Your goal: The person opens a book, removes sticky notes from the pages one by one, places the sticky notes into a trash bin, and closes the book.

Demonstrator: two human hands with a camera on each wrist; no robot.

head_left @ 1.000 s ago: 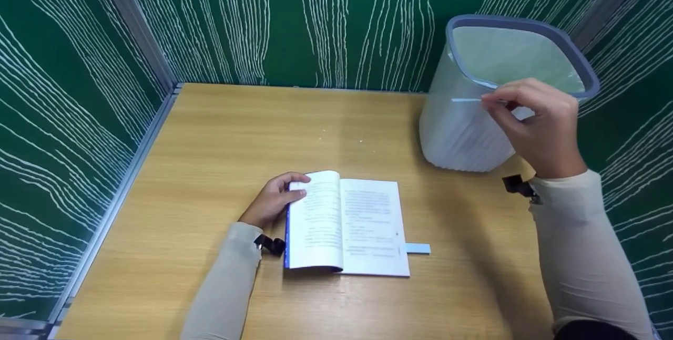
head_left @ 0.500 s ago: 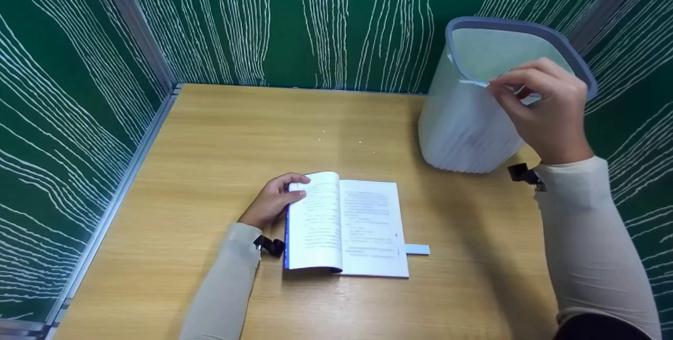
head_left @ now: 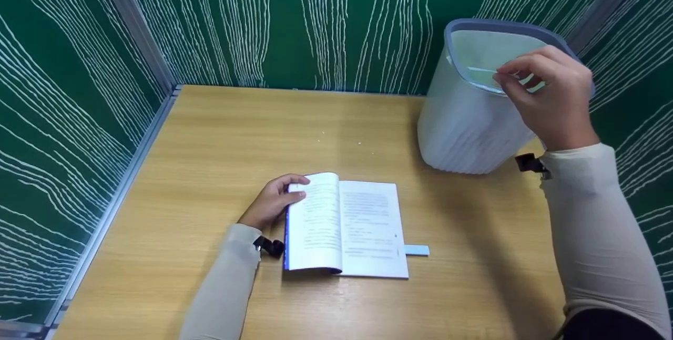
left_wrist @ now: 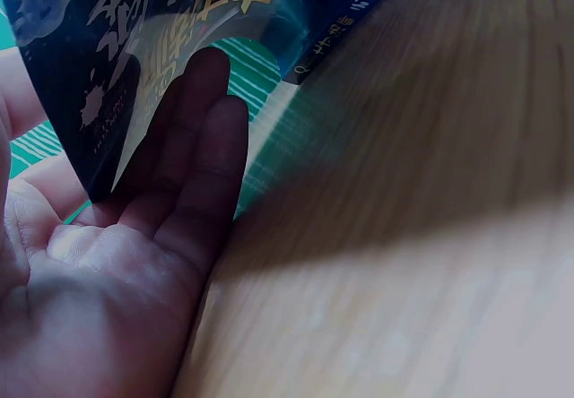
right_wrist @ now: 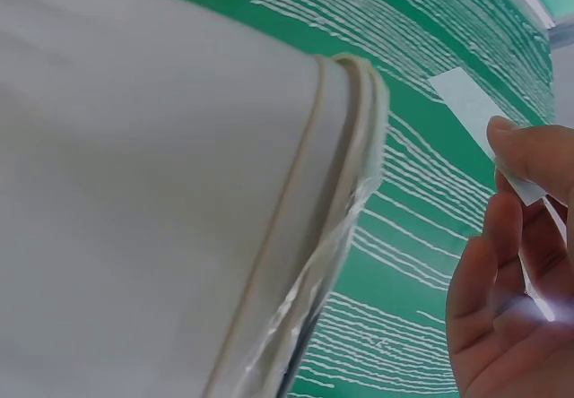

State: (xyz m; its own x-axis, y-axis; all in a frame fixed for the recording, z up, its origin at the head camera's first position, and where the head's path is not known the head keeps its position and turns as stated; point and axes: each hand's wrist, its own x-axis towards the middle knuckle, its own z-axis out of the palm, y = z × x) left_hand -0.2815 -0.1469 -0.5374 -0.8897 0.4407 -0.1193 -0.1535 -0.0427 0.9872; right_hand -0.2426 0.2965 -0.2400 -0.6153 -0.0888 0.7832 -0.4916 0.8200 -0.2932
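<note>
An open book [head_left: 370, 229] lies on the table, its left half raised a little and curving toward the spine. My left hand [head_left: 268, 201] grips its left edge near the top, thumb on the page. The left wrist view has the fingers under the dark printed cover [left_wrist: 72, 57]. From the right page's edge sticks a light blue strip [head_left: 417, 250]. Thumb and forefinger of my right hand [head_left: 552, 95] pinch a thin pale paper strip [right_wrist: 468, 107]. In the head view that strip appears over the mouth of a lined waste bin [head_left: 468, 130].
The bin stands at the back right with a grey-blue rim [head_left: 505, 24]. Tiny white specks [head_left: 359, 143] are scattered on the wooden table [head_left: 236, 135] behind the book. Green walls [head_left: 284, 19] with white lines enclose the back and sides.
My right hand has moved up and away with the paper strip, from in front of the bin's near rim to over its mouth. The left hand and book keep their place.
</note>
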